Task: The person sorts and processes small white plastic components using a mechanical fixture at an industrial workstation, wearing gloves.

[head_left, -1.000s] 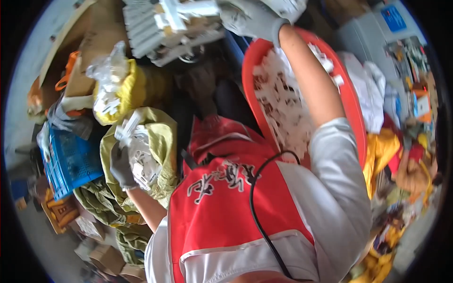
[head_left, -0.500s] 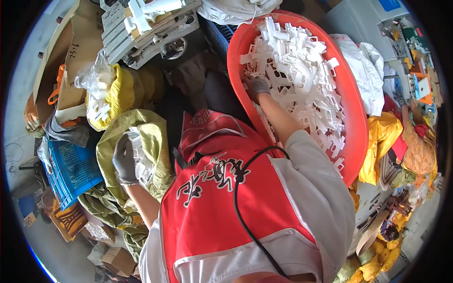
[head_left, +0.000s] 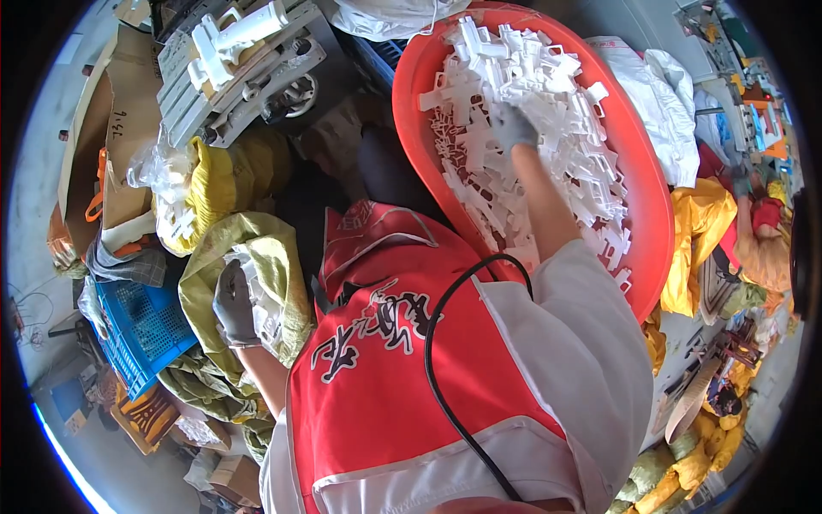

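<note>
My right hand, in a grey glove, is over a heap of white plastic toy-gun pieces. The heap fills much of a large red oval tub at my right. That hand's fingertips are blurred against the white pieces, so their grip is unclear. On my left, my gloved left hand rests at the mouth of a yellow-green woven sack, its fingers stretched out beside white contents. The sack's depth is hidden.
A grey slatted stand bears a white toy gun. A tied yellow sack and blue plastic basket sit left, near a cardboard box. White sacking lies right of the tub; another person is far right.
My right hand has moved from the tub's left side up and rightward over the heap's middle. My left hand stays at the sack. The whole view has shifted slightly.
</note>
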`<state>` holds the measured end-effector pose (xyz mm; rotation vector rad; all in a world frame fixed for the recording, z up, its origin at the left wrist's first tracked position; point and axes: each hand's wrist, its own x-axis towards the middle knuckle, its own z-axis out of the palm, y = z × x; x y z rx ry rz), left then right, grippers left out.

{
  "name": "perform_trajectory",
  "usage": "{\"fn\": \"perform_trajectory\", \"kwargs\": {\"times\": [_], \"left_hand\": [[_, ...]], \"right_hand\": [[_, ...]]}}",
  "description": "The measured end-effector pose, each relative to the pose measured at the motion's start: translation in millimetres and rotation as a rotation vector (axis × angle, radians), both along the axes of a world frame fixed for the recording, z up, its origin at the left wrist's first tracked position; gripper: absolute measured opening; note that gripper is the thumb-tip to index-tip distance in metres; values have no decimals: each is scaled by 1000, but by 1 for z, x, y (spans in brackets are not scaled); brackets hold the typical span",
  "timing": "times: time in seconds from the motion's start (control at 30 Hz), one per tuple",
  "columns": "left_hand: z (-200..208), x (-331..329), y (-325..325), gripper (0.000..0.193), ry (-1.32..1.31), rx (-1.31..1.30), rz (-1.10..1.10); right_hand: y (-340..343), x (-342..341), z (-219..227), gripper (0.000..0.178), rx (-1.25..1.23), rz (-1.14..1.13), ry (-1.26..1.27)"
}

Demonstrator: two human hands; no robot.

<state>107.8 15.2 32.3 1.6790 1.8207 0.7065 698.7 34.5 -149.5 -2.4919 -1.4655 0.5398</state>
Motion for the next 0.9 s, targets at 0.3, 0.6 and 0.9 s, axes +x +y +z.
{"fn": "perform_trajectory", "kwargs": {"times": [0.3,0.6,0.9], "left_hand": [[22,33,10,21,97,121,-112],[15,35,16,22,22,207,-113],[81,73,95,22,42,525,-225]], "right_hand": [[-20,-77,-45,44,-320,-34,-230],[-39,-89,-22,69,-561,209,-369],[-40,-43,-8,54,200,164,381]]}}
